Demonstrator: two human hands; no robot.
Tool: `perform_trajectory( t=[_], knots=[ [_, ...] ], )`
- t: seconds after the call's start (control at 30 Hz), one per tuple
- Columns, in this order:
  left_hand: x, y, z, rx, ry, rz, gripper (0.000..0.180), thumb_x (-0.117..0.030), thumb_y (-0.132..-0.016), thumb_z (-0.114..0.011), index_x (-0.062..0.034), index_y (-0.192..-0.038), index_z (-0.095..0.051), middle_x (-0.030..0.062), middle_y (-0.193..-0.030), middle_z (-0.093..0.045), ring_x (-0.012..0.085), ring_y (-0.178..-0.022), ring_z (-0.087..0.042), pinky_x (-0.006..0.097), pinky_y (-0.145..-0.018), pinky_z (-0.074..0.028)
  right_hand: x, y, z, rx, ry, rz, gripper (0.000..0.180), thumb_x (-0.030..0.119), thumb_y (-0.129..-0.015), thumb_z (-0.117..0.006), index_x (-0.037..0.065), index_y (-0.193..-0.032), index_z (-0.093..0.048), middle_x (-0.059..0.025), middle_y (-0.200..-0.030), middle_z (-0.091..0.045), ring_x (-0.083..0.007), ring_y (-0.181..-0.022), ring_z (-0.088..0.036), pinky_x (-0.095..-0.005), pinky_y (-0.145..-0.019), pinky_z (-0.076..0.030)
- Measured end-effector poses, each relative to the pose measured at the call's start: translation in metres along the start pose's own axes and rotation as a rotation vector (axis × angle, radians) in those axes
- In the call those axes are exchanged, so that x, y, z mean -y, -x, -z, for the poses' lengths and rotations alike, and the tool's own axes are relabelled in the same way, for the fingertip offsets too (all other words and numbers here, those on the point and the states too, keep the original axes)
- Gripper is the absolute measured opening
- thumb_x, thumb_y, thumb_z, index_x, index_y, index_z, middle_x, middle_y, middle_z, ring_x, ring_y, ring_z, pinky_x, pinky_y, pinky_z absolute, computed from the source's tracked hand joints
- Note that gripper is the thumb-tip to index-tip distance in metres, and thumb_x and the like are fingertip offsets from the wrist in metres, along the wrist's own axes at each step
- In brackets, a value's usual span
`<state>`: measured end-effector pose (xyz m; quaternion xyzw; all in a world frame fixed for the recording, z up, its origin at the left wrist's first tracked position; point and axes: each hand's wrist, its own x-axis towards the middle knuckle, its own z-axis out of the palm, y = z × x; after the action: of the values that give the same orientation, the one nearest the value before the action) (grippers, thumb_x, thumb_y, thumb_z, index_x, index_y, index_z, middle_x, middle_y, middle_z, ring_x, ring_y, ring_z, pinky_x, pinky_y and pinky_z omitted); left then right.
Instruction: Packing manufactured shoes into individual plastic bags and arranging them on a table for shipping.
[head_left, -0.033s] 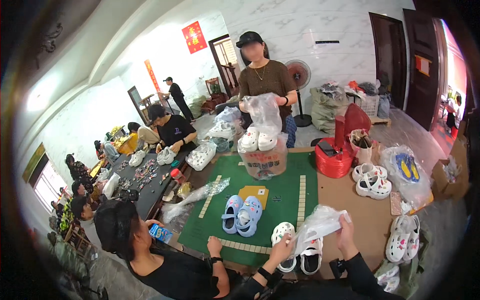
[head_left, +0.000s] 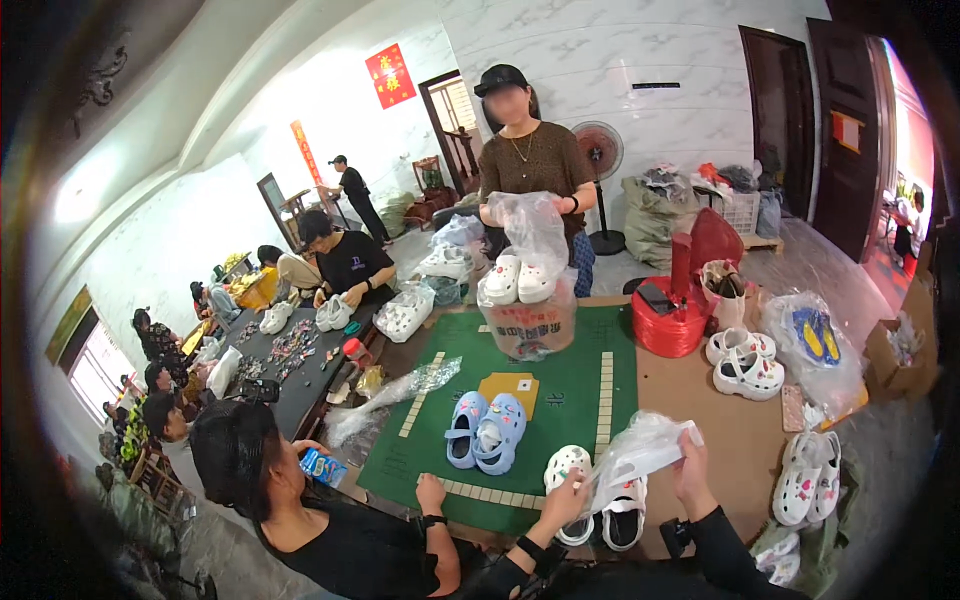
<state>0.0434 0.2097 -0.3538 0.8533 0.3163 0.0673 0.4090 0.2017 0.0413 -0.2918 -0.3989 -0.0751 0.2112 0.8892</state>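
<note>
At the lower centre of the frame, the left hand [head_left: 562, 497] and the right hand [head_left: 692, 468] hold a clear plastic bag [head_left: 640, 450] between them, fingers pinching its film at each end. Just beneath the bag a pair of white clogs [head_left: 598, 495] rests on the desk [head_left: 720, 430]. Left of them, mid-frame, blue clogs [head_left: 485, 430] lie on the green mat [head_left: 570, 385]. Farther up, a person in brown [head_left: 535, 160] holds another bag above white clogs.
</note>
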Motion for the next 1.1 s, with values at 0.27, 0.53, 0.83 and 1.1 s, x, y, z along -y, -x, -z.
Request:
perform_trajectory(
  t=[0.27,0.53,0.83,1.1],
  knots=[
    [-0.014,-0.006,0.013,0.053,0.293,0.005,0.033,-0.03,-0.087,-0.042,-0.0006,-0.096,-0.053,0.0139,-0.075,-0.06,0.0217,-0.067,-0.058,0.032,-0.062,-0.045,-0.001,0.005,-0.011,0.103,0.17,0.021,0.042,0.0,-0.075,-0.06,0.003,-0.114,-0.043,-0.0058,-0.102,-0.054,-0.0162,-0.095,-0.052,-0.0289,-0.084,-0.042],
    [-0.002,-0.014,0.008,-0.114,0.444,-0.049,0.026,-0.022,-0.082,-0.054,-0.001,-0.098,-0.053,0.0117,-0.085,-0.061,0.0182,-0.073,-0.059,0.03,-0.066,-0.045,-0.009,0.002,0.001,0.148,0.343,-0.058,0.045,0.001,-0.071,-0.062,0.002,-0.113,-0.046,-0.0066,-0.104,-0.055,-0.0164,-0.094,-0.053,-0.0294,-0.083,-0.042],
    [-0.014,-0.004,0.022,-0.353,0.323,-0.086,0.02,-0.015,-0.079,-0.056,-0.0017,-0.095,-0.053,0.0103,-0.083,-0.061,0.0185,-0.073,-0.059,0.029,-0.066,-0.045,-0.009,0.001,0.004,0.13,0.337,-0.092,0.034,0.005,-0.074,-0.062,-0.001,-0.106,-0.052,-0.0069,-0.095,-0.058,-0.0141,-0.085,-0.056,-0.027,-0.076,-0.045],
    [-0.006,-0.005,0.044,-0.778,0.367,-0.203,0.016,-0.009,-0.081,-0.053,-0.0038,-0.096,-0.053,0.0106,-0.08,-0.059,0.0229,-0.074,-0.058,0.032,-0.065,-0.045,-0.009,-0.004,0.006,0.121,0.455,-0.005,0.023,0.011,-0.081,-0.056,0.0,-0.101,-0.056,-0.0051,-0.092,-0.059,-0.013,-0.084,-0.055,-0.0257,-0.074,-0.044]
  ],
)
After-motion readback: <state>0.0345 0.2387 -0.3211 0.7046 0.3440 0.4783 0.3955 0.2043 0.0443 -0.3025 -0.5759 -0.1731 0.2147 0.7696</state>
